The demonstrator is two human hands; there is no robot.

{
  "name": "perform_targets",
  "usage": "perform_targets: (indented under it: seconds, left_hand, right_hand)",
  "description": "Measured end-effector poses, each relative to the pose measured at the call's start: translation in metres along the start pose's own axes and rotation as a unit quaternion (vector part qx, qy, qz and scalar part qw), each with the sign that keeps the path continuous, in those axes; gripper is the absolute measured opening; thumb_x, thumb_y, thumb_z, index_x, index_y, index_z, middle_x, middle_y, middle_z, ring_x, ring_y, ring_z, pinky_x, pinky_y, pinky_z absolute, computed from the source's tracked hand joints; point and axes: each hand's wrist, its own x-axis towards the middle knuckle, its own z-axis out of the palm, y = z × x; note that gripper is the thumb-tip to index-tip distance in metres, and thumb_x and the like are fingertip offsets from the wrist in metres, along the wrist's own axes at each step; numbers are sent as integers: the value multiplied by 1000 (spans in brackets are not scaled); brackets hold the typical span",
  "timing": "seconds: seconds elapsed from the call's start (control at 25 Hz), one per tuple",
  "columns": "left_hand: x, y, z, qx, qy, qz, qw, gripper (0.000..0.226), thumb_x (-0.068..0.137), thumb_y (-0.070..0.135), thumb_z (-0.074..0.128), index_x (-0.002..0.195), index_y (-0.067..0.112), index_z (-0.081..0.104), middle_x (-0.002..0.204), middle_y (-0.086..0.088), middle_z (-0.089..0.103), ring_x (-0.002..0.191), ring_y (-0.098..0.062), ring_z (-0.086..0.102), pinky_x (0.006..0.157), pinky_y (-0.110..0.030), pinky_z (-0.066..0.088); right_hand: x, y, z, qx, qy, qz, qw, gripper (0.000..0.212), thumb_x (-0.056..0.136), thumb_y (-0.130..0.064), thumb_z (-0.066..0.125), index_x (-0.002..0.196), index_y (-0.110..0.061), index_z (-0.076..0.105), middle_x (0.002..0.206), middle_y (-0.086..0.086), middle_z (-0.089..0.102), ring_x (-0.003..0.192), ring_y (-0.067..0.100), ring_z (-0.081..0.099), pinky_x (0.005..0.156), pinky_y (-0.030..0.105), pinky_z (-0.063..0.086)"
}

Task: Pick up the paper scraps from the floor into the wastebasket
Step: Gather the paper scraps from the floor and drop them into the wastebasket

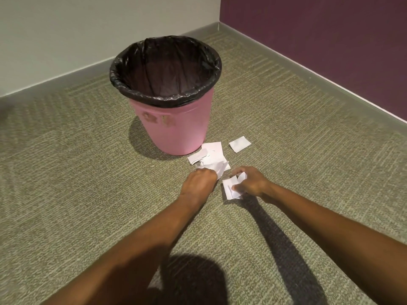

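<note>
Paper scraps (212, 154) beside wastebasket (176, 130), olive carpet (66, 172) corner.

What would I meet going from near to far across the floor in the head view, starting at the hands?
Left hand and right hand side by side, both gripping scraps → loose pile of scraps → pink wastebasket → wall corner.
</note>
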Motion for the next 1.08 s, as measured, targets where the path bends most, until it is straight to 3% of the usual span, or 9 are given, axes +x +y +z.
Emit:
perform_targets:
  seconds: [0.12, 0.28, 0.4, 0.52, 0.6, 0.76, 0.88, 0.96, 1.08]
  left_hand:
    - [-27, -7, -22, -20, 39, 2, 999, 30, 92, -1, 55, 122, 0, 55, 107, -17, 65, 96, -27, 64, 87, -33, 53]
    - [-57, -15, -71, -82, 123, -25, 989, 35, 94, 8, 56, 129, 7, 53, 115, -11, 64, 99, -22, 63, 85, -27, 50]
    - [-78, -18, -117, -144, 219, -66, 963, 21, 90, 13, 65, 109, 5, 64, 93, -5, 66, 72, -16, 58, 64, -19, 41]
    - [-87, -26, -162, -199, 343, -87, 914, 10, 85, 11, 70, 86, 2, 66, 65, 1, 51, 50, -10, 42, 46, -13, 30]
    - [-81, -38, -187, -208, 394, -112, 888, 12, 87, 14, 68, 83, 3, 66, 61, 3, 49, 47, -18, 51, 44, -17, 24]
    - [-39, -84, -228, -164, 378, -149, 899, 19, 90, 19, 63, 89, 0, 66, 73, -17, 67, 62, -34, 63, 45, -28, 36]
    - [-5, -112, -250, -116, 309, -138, 934, 17, 90, 18, 59, 97, 3, 65, 92, -22, 67, 79, -41, 65, 63, -44, 54]
    - [12, -123, -252, -113, 269, -139, 946, 23, 91, 16, 57, 109, 3, 62, 103, -23, 65, 89, -41, 64, 73, -46, 56]
    - [25, -134, -247, -197, 239, -127, 942, 54, 87, 11, 61, 138, 13, 43, 126, -19, 59, 109, -35, 60, 90, -46, 53]
  right_hand:
    - [-12, 1, -10, 5, 40, 12, 999, 37, 79, 7, 72, 110, -12, 62, 93, 15, 68, 70, 20, 65, 48, 25, 54]
    - [-33, -34, -31, 36, 115, -62, 991, 37, 82, 4, 70, 114, -12, 57, 102, 11, 62, 69, 17, 59, 45, 16, 49]
    - [-58, -72, -41, 147, 156, -135, 967, 40, 85, 2, 68, 120, -15, 58, 104, 7, 64, 76, 15, 65, 50, 22, 53]
    - [-79, -112, -49, 189, 188, -215, 939, 38, 85, -6, 71, 113, -30, 62, 114, 3, 64, 96, 24, 68, 72, 39, 61]
    - [-92, -143, -57, 193, 207, -269, 921, 38, 85, -8, 71, 112, -32, 63, 115, -4, 61, 102, 22, 66, 76, 40, 60]
    - [-95, -215, -70, 200, 198, -319, 905, 38, 84, -5, 72, 116, -22, 61, 111, 5, 64, 92, 21, 67, 61, 28, 57]
    - [-76, -260, -69, 186, 180, -290, 921, 41, 82, -1, 71, 118, -15, 58, 107, 11, 64, 83, 21, 67, 55, 28, 57]
    - [-62, -277, -64, 166, 153, -260, 939, 45, 81, 5, 70, 121, -9, 54, 108, 13, 61, 77, 18, 65, 52, 26, 58]
    - [-41, -286, -62, 114, 100, -232, 961, 60, 79, 9, 70, 132, -8, 48, 117, 14, 58, 87, 23, 66, 69, 39, 63]
